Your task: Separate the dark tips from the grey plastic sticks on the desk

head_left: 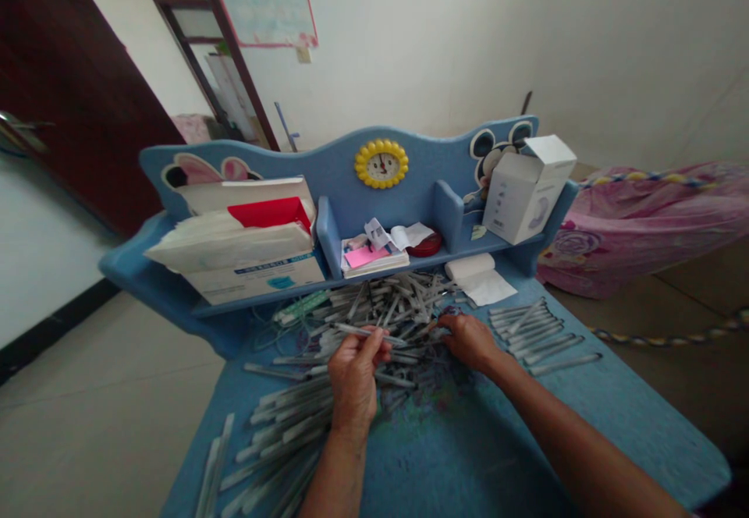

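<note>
Bare forearms (pixel 342 471) reach in over a blue desk (pixel 433 463), nearest the camera. Between thumb and fingers, closed in a pinch, the left hand (pixel 356 362) has hold of a slim pen (pixel 366 333), which lies nearly level just in front of the loose heap (pixel 403 296) of similar pale, pen-like sticks. At the heap's right edge is the right hand (pixel 465 340), palm down with fingers bent toward the sticks; whether they grip one, I cannot tell. To the left, a thick spread of sticks (pixel 286 424) fans toward the desk's near edge; to the right, a smaller row (pixel 538 335) lies side by side, one stick across the others. Behind the heap rests a white paper roll (pixel 483 278), partly unrolled. Above it stands a blue shelf unit (pixel 328 161) bearing papers (pixel 246 249) with a red folder (pixel 275 212), a yellow flower-shaped clock (pixel 381 164) and a white box (pixel 527 190). Pink cloth (pixel 644 229) hangs beyond, on the right.
</note>
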### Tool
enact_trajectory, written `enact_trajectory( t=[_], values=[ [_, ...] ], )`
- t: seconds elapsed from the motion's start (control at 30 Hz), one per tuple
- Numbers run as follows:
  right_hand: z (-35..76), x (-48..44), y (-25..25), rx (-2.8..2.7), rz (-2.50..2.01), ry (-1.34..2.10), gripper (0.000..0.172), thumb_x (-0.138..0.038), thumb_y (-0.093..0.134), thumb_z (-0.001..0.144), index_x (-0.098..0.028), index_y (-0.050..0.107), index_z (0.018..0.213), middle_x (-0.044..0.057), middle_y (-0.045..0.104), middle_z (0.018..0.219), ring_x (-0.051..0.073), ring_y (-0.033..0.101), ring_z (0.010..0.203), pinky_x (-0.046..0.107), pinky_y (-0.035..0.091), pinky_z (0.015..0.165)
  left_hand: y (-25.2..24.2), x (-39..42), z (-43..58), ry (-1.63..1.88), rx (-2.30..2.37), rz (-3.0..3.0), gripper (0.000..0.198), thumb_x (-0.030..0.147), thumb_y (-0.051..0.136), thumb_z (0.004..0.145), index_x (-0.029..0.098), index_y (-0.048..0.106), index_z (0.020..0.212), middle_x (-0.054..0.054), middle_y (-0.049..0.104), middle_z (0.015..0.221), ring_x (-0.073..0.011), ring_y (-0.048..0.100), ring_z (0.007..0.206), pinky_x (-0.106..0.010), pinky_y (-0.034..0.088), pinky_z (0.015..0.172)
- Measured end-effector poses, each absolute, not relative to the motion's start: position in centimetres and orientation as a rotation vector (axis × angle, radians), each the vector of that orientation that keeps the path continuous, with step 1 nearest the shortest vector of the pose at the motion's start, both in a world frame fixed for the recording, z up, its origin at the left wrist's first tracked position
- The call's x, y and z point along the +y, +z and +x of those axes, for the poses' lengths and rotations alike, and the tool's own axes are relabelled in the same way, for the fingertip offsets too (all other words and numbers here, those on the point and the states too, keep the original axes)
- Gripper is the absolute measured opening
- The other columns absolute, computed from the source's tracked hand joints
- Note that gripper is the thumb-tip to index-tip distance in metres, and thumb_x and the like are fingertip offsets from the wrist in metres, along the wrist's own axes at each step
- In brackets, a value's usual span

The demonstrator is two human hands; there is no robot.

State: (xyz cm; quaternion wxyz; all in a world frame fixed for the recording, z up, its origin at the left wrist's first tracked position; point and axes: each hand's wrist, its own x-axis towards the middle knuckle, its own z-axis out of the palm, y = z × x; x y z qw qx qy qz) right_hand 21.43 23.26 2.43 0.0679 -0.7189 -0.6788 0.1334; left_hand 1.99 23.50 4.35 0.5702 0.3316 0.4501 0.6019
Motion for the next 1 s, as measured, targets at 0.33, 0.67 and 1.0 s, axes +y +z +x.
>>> enact_trajectory(
  t=[0.33,0.67,1.0],
  values=[
    [20.4,23.7,2.7,-2.272,-2.054,0.306,0.028,-0.010,0.048,0.074,-0.016,0.066,0.094,0.015,0.068,0.085,0.026,0.063,0.084,0.032,0.044,0.071,4.4,23.5,2.1,1.409,1.033,0.807,0.025,0.025,0.073,0.061,0.011,0.061,0.076,-0.003,0.067,0.069,-0.0085,0.056,0.054,-0.018,0.045,0.048],
    [19.6,21.5,3.2,-1.504,-1.433,0.902,0.012,-0.018,0.049,0.071,-0.018,0.050,0.083,-0.002,0.059,0.056,0.011,0.051,0.044,0.020,0.036,0.044,4.4,23.4,2.0,1.407,0.987,0.737,0.024,0.023,0.074,0.061,0.011,0.060,0.077,-0.002,0.067,0.069,-0.0084,0.057,0.053,-0.018,0.046,0.047],
    [16.8,19.0,2.3,-0.596,-0.674,1.408,0.017,-0.019,0.064,0.068,-0.015,0.055,0.082,0.003,0.066,0.063,0.009,0.051,0.039,0.018,0.038,0.039,5.0,22.8,2.4,1.353,0.848,0.690,0.021,0.020,0.074,0.060,0.013,0.061,0.075,-0.002,0.068,0.070,-0.0093,0.059,0.053,-0.019,0.049,0.048]
  ],
)
